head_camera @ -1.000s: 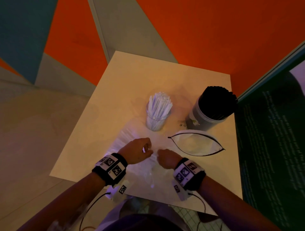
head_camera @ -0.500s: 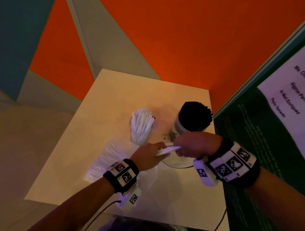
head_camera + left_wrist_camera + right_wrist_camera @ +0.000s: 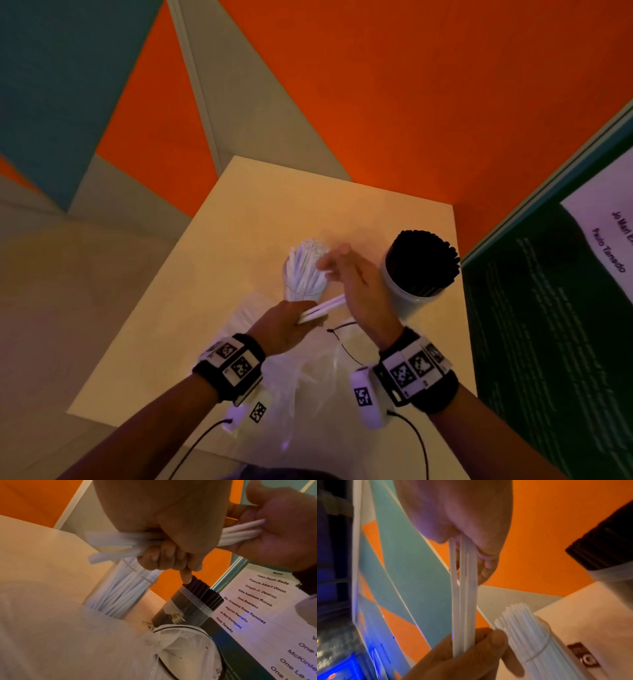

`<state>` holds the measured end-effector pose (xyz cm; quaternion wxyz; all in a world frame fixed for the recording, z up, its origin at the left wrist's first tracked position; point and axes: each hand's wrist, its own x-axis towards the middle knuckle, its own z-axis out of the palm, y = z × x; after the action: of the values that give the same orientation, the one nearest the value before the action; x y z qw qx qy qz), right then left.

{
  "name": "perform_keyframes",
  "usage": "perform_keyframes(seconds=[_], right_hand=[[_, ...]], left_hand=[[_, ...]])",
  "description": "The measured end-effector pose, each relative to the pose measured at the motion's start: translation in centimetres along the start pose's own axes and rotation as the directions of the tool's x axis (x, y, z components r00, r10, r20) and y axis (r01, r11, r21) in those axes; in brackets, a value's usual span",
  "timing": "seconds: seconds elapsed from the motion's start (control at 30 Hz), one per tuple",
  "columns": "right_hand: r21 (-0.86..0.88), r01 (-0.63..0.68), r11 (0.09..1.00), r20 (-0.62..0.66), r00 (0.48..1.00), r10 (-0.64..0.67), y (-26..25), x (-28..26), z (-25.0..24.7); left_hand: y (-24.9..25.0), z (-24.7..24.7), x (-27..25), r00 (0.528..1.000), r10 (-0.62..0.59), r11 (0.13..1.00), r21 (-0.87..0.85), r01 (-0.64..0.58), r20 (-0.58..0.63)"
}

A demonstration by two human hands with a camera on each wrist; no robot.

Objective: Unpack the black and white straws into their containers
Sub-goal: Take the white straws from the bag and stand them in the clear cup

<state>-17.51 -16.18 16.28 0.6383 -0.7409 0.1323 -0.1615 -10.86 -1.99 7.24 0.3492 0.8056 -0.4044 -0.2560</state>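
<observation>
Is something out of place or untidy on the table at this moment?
Nothing stands out. The clear cup of white straws and the container of black straws both stand upright. Both hands hold a few white straws between them.

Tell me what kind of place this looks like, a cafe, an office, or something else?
Probably an office or event space rather than a cafe, though that is uncertain: a small pale table stands on orange, teal and grey patterned flooring, and a dark green board with a printed list of names stands just beside it.
</observation>
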Motion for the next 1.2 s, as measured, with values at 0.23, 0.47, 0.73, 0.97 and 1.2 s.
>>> perform_keyframes(seconds=[0.23, 0.47, 0.73, 0.97, 1.2], right_hand=[[0.136, 0.051, 0.989, 0.112, 0.991, -0.066, 1.1, 0.1, 1.6], [0.245, 0.237, 0.940, 0.005, 0.969, -0.246, -0.9, 6.7, -0.3], [-0.053, 0.056, 0.997, 0.032, 0.998, -0.054, 4.5, 7.8, 1.8], [-0.337, 0.058, 0.940, 0.152, 0.988, -0.007, 6.1, 6.9, 0.9], [-0.417, 0.184, 0.890, 0.024, 0.981, -0.192, 6.2, 1.3, -0.5]], left_hand=[[2.2, -0.7, 2.2, 0.974, 0.072, 0.958, -0.258, -0.128, -0.216], [0.0, -2.6, 3.7, 0.896, 0.048, 0.998, 0.052, -0.028, -0.441], [-1.8, -3.1, 1.8, 0.901, 0.306, 0.854, 0.507, -0.116, -0.308], [-2.4, -2.3, 0.2, 0.888, 0.325, 0.839, 0.532, -0.111, -0.327], [-3.7, 0.3, -1.6, 1.000, 0.027, 0.878, 0.478, -0.031, 0.016]])
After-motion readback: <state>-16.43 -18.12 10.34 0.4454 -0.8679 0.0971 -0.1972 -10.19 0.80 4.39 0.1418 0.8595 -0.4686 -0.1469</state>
